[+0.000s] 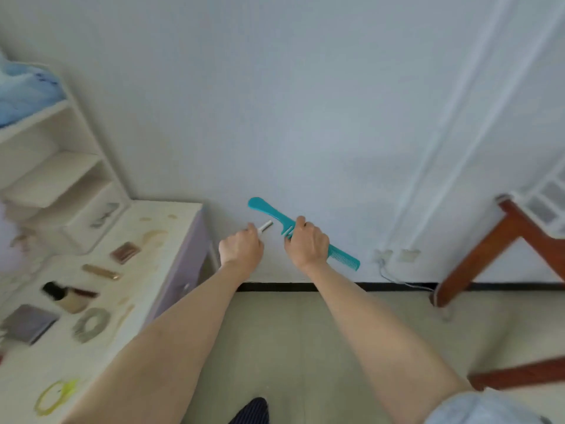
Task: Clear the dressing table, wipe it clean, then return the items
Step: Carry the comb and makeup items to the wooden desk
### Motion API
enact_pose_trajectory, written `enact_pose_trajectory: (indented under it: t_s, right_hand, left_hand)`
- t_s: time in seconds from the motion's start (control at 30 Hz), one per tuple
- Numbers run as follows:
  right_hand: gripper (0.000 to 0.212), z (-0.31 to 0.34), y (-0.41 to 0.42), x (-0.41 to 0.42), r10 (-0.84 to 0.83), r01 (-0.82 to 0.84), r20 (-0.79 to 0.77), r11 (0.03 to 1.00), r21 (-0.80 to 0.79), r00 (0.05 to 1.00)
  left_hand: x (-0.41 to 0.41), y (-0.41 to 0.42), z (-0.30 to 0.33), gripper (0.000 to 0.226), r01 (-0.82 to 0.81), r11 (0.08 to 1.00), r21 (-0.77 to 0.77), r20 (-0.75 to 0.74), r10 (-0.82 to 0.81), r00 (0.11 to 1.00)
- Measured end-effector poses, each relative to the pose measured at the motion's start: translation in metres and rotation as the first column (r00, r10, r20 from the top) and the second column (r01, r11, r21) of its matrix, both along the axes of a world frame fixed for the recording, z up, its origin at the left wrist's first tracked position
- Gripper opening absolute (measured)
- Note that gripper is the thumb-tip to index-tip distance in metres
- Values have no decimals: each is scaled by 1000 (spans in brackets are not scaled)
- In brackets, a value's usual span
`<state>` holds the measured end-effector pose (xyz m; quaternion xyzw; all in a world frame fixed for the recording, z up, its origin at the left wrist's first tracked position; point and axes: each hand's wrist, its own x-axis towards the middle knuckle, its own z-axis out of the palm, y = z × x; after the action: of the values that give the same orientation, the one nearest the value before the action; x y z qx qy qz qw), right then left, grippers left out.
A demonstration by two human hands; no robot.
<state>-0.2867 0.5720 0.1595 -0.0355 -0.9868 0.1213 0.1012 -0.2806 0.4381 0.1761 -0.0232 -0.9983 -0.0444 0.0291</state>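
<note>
Blur smears the dressing table [171, 240] at left, so its makeup brush [65, 293], scrunchie [91, 324] and yellow hair tie [55, 396] show no readable labels. Right hand [307, 244] grips a teal comb [275, 214] at mid-length, held off the table before the wall. Left hand [241, 249] pinches a small white stick [265, 227], its lower end hidden in the fingers.

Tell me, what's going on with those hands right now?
Right hand grips teal comb. Left hand pinches small white stick. Dressing table still cluttered. Nothing in the way.
</note>
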Motion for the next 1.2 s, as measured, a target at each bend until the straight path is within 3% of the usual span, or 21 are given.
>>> enact_pose_trajectory:
  t_s: [0.27,0.4,0.57,0.83,0.93,1.2]
  right_hand:
    - [29,-8,170,-27,-409,409,47,912,21,911]
    - [27,-3,249,-24,-620,620,61,784,24,782]
    - [29,-6,335,14,-825,826,70,563,16,561]
    - [23,-25,468,87,-950,953,131,294,75,283]
    - [24,-27,523,105,-972,976,134,205,70,195]
    - [26,-32,645,135,-985,995,159,75,58,65]
  left_hand:
    - [-88,166,-7,18,383,923,-42,9,-383,924]
    - [-113,260,-1,21,583,810,-64,-28,-585,810]
    - [-110,374,-7,19,801,598,-42,-45,-802,596]
    - [-57,546,-30,23,958,286,12,-27,-958,286]
    - [-40,609,-32,23,974,225,15,-14,-974,225]
    - [-16,747,-29,25,995,94,21,-48,-994,95]
